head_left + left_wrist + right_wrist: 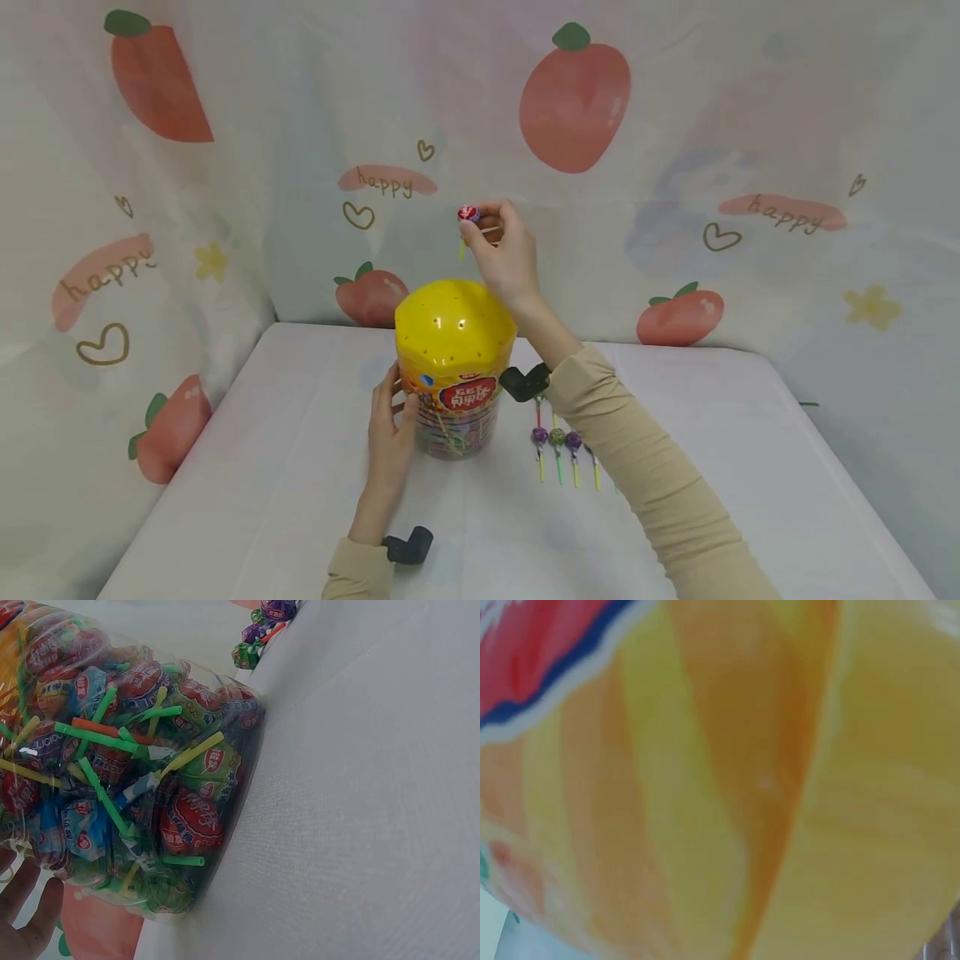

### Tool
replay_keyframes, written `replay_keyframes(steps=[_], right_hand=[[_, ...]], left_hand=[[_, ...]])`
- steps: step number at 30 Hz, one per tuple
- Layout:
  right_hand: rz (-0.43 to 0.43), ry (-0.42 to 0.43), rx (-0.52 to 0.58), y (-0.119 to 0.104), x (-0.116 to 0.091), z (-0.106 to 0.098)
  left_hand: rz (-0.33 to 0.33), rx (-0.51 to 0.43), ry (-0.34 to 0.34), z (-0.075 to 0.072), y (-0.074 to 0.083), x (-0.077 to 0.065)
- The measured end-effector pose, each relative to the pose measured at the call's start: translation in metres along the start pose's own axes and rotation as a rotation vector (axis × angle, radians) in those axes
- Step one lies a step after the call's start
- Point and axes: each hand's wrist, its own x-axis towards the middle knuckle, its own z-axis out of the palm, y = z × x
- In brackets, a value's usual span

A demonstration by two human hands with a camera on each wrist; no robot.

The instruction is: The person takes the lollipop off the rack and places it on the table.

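A large clear jar (456, 429) with a yellow lid (453, 321) stands upright, packed with wrapped lollipops. My left hand (392, 442) rests against its left side, fingers spread and thumb across the front. In the left wrist view, those fingers (34, 919) lie beside the clear plastic. Above and behind the lid, my right hand (510, 254) pinches a lollipop (468, 214) with a red wrapper and a yellow stick pointing down. A pale stick also shows among the right fingers. The right wrist view is filled by the jar's striped label (652, 787) and yellow lid (877, 787).
Several lollipops (557, 437) lie in rows right of the jar, partly hidden by my right forearm. A white cloth (292, 467) covers the table. Behind it hangs a backdrop (465, 100) printed with fruit and hearts. Black wrist mounts (408, 546) stick out from my sleeves.
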Motion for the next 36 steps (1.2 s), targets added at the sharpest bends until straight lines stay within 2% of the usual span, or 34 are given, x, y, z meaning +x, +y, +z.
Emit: replay_keyframes(steps=[13,23,30,36], right_hand=[[0.009,0.065,0.156,-0.003,-0.020,-0.026],[0.108,0.065,0.301,0.007,-0.043,-0.052],[0.174,0.076,0.322,0.017,-0.062,-0.067],[0.266,0.089,0.318,0.030,-0.082,-0.078]], left_hand=[[0.016,0.013,0.005,0.001,-0.002,0.001],[0.004,0.014,-0.001,0.000,-0.001,0.001],[0.002,0.012,-0.003,0.000,-0.002,0.001],[0.001,0.018,-0.001,0.000,0.000,0.000]])
